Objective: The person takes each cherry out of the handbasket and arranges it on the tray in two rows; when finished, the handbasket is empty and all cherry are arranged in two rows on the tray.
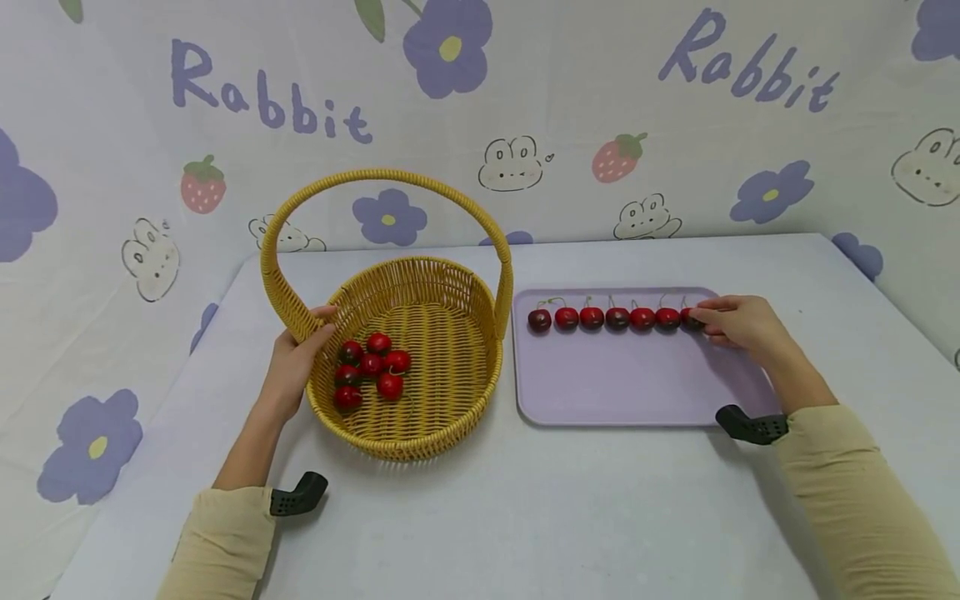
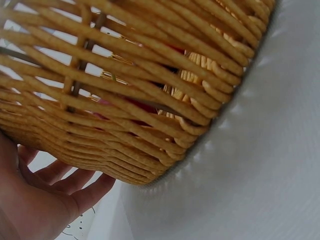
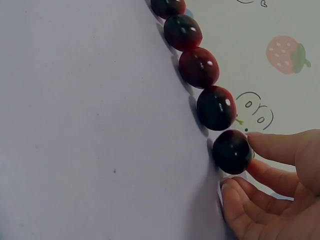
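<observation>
A round yellow wicker basket (image 1: pixel 420 437) with a tall arched handle stands at left. My left hand (image 1: pixel 288 371) grips its left side where the handle meets the rim; the left wrist view has the fingers (image 2: pixel 92 192) against the woven wall. Several red cherries (image 1: pixel 372 364) lie in the basket's left half. On the purple tray (image 1: pixel 615 383), more cherries (image 1: pixel 592 317) form a row along the far edge, stems pointing away. At the row's right end my right hand (image 1: pixel 746 325) pinches a dark red cherry (image 3: pixel 233 152) between thumb and fingers, close beside its neighbour.
The tray lies just right of the basket on a white-covered table (image 1: pixel 480 525). Behind rises a white cloth (image 1: pixel 570 108) printed with flowers, rabbits and strawberries. Black devices (image 1: pixel 300 496) are strapped at both wrists over beige sleeves.
</observation>
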Demonstrator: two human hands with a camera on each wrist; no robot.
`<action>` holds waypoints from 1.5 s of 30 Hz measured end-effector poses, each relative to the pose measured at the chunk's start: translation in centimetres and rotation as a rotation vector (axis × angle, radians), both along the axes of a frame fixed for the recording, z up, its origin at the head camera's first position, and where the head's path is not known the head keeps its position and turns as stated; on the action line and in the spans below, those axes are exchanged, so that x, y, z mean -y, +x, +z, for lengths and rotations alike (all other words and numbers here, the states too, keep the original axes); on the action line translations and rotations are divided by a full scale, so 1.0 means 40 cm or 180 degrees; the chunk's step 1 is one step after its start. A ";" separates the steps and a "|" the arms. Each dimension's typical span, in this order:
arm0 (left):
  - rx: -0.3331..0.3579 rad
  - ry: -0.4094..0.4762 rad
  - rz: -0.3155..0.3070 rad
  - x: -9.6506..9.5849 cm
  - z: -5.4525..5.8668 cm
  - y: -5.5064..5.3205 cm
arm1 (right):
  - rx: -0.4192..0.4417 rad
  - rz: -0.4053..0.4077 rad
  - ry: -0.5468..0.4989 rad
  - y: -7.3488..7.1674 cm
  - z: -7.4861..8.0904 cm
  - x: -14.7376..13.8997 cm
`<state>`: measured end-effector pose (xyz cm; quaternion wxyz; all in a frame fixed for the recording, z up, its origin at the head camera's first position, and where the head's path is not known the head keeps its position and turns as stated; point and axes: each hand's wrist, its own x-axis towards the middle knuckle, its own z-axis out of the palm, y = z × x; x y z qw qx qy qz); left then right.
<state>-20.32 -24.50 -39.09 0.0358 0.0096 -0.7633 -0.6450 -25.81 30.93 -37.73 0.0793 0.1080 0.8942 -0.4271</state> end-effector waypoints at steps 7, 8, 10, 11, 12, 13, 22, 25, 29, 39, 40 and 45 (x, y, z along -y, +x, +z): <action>-0.0019 0.0007 -0.0001 0.001 0.001 0.001 | 0.0030 0.0039 -0.0115 0.003 0.009 0.000; -0.0020 0.0010 0.0000 0.001 0.001 0.002 | 0.0036 0.0036 -0.0124 0.004 0.014 0.001; -0.0024 0.0018 -0.0005 0.001 0.001 0.002 | 0.0032 0.0007 -0.0086 0.010 0.027 0.001; -0.0026 0.0017 -0.0005 0.001 0.001 0.002 | 0.0017 -0.0011 -0.0076 0.013 0.035 0.001; -0.0029 0.0021 -0.0007 0.001 0.001 0.002 | -0.0007 -0.0017 -0.0084 0.018 0.044 0.002; -0.0031 0.0020 -0.0007 0.000 0.001 0.002 | -0.0049 -0.0009 -0.0096 0.022 0.054 0.003; -0.0029 0.0009 -0.0011 0.001 0.000 0.005 | -0.0256 0.0668 -0.0815 0.051 0.137 0.038; -0.0038 0.0011 -0.0004 0.002 -0.001 0.005 | -0.0105 0.0915 -0.1186 0.055 0.152 0.067; -0.0026 0.0011 0.0001 0.002 0.000 0.006 | 0.0147 0.1283 -0.1663 0.059 0.154 0.114; -0.0025 -0.0012 0.0006 -0.002 0.002 0.005 | 0.0462 0.2154 -0.1970 0.084 0.162 0.252; -0.0030 -0.0009 0.0007 -0.001 0.003 0.005 | 0.0482 0.2191 -0.1873 0.086 0.167 0.267; -0.0045 -0.0001 0.0001 -0.002 0.002 0.004 | 0.0587 0.2382 -0.1839 0.092 0.181 0.332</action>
